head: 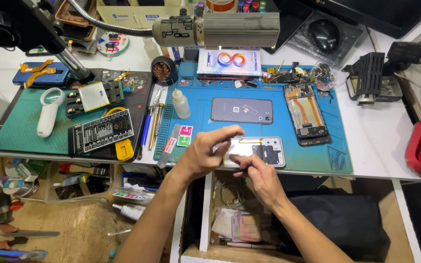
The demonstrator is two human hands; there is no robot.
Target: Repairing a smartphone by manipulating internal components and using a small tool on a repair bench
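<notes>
My left hand (205, 151) and my right hand (257, 178) both grip a silvery phone back panel (261, 151) at the near edge of the blue work mat (337, 156). The left fingers pinch its left end; the right thumb and fingers hold its lower edge. A grey phone back cover (242, 110) lies flat on the mat just beyond. An opened phone (306, 113) with exposed orange flex cables lies to the right.
A small white dropper bottle (181, 103), tweezers and pens (152, 122) lie left of the blue mat. A green mat (20, 126) holds a magnifier, a battery and test boards. A ribbed lamp head (220, 29) hangs above. Open drawers (230, 219) sit below my arms.
</notes>
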